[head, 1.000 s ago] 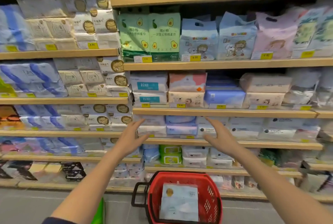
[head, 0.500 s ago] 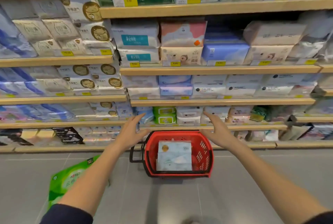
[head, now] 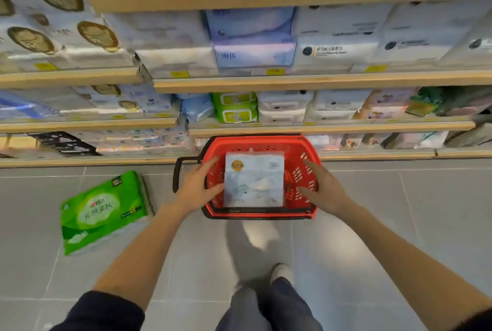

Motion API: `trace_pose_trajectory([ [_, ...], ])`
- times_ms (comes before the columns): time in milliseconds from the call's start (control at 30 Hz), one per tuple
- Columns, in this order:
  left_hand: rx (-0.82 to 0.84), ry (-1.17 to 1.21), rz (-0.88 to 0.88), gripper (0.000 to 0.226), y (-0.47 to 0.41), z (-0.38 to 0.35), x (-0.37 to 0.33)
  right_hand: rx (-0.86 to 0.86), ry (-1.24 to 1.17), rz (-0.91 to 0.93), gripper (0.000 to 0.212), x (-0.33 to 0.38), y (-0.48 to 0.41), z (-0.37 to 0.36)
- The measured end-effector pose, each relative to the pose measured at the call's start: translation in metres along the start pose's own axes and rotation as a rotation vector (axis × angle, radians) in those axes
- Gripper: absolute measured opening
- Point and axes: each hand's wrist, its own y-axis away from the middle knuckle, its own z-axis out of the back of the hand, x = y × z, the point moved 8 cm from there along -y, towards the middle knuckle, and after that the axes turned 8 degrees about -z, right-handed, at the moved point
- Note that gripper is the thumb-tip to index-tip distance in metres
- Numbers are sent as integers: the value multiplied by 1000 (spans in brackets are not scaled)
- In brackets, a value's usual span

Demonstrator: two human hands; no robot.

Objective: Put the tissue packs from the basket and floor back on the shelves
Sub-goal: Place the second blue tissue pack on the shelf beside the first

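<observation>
The white pack (head: 254, 180) lies flat and face up in the red basket (head: 259, 215). It fills most of the bottom, so only its two sides are open to you. That is why your grips are set one to each side.

- **Left grip** (head: 195, 189): it reaches over the basket's left wall with fingers straight. The thumb is at the pack's left edge, but I cannot tell whether it touches.
- **Right grip** (head: 322, 189): it is inside the basket by the right wall, fingers spread and apart from the pack.

Both grips are released and neither holds anything yet. I judge that you are about to press the pack between your two palms and lift it. The soft wrapping will likely give, so squeeze evenly.

The basket stands on the floor (head: 399, 224) just in front of the lowest shelf. Its black handle (head: 177, 170) is down at the left, which leaves the top free for your arms.

A green pack (head: 103, 210) lies tilted on the floor to the left, well apart from the basket. It seems to be the other one to return.

The shelves (head: 319, 83) ahead are stacked tight with packs. Their print is too blurred to show you where the white pack belongs.
</observation>
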Motion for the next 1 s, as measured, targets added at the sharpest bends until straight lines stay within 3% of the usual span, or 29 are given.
trace_pose_trajectory([
  [200,20,68,136,82,-54,-114,102,39,-79,-25,79,-70,-101,-102],
  [500,148,-61,81,97,-155,-230,236,85,-11,-15,98,-170,-243,-223],
  [767,174,-97,169,119,-190,-281,282,267,-52,-49,122,-212,-298,-288],
  [1000,224,-88,212,120,-196,-282,287,147,74,-113,139,-216,-302,-303],
])
